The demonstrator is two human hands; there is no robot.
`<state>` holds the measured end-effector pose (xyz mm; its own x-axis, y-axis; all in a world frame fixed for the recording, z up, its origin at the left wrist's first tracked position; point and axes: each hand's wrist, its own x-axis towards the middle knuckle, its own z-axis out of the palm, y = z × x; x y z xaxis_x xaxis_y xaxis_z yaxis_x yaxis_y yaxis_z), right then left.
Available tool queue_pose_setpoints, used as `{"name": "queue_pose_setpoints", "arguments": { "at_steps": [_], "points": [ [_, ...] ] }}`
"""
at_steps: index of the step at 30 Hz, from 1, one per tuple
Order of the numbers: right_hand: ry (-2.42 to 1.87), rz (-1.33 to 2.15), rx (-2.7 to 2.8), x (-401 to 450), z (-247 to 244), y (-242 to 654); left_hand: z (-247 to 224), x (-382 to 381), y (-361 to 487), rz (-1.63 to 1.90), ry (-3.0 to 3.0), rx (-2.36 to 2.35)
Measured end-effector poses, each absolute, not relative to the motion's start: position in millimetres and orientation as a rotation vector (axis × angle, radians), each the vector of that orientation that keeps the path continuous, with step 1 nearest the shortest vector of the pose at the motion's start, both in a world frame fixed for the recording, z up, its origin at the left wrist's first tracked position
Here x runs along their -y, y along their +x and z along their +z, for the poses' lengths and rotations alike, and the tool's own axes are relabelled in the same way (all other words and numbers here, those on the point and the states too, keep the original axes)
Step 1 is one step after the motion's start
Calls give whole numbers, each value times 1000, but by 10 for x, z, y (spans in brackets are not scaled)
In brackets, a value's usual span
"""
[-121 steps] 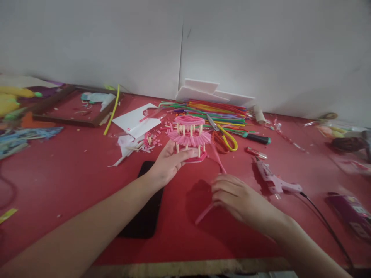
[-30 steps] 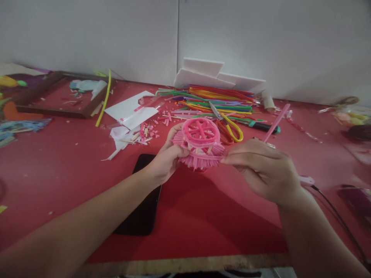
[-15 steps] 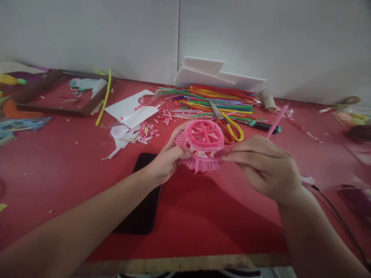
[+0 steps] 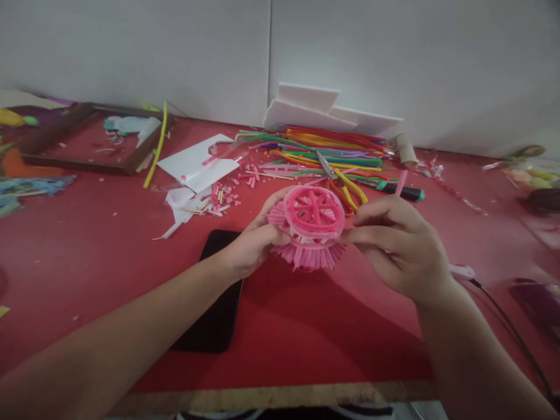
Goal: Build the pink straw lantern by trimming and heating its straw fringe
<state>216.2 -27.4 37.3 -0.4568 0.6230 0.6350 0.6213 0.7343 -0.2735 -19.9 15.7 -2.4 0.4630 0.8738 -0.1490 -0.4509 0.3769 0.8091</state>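
My left hand [image 4: 256, 242] grips a pink craft piece [image 4: 314, 211] by its left side, thumb in front and fingers partly hidden behind. The piece has a round top with crossing spokes, and a pleated pink fringe [image 4: 308, 255] flares out beneath it. At the right edge of the piece, my right hand [image 4: 396, 248] is closed, thumb and forefinger pinched by the fringe's upper band. A pink pipe cleaner [image 4: 401, 182] pokes up behind the knuckles of that hand; its grip inside the fingers is partly hidden. Scissors [image 4: 345, 181] with yellow and orange handles lie just behind.
Coloured pipe cleaners [image 4: 332, 143] are heaped at the back before white foam boards [image 4: 306, 111]. Pink scraps [image 4: 223, 195] and white paper [image 4: 196, 163] lie left of them. A black phone [image 4: 210, 318] rests under my left forearm. A brown frame [image 4: 79, 166] and a corded pink tool [image 4: 461, 271] flank the area.
The craft piece has shifted slightly right and toward me, its round top tipped more into view. My right hand has turned, and the pipe cleaner's free end has swung left and shows shorter.
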Motion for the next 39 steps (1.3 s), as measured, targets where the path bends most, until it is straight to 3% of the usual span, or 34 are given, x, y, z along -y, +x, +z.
{"name": "queue_pose_setpoints", "arguments": {
  "at_steps": [14,39],
  "points": [
    [-909,-168,2254,302,386,2139,8,-193,-163,889,813,-569],
    [-1047,132,2067,300,365,2013,-137,-155,-197,952,862,-595]
  ]
}}
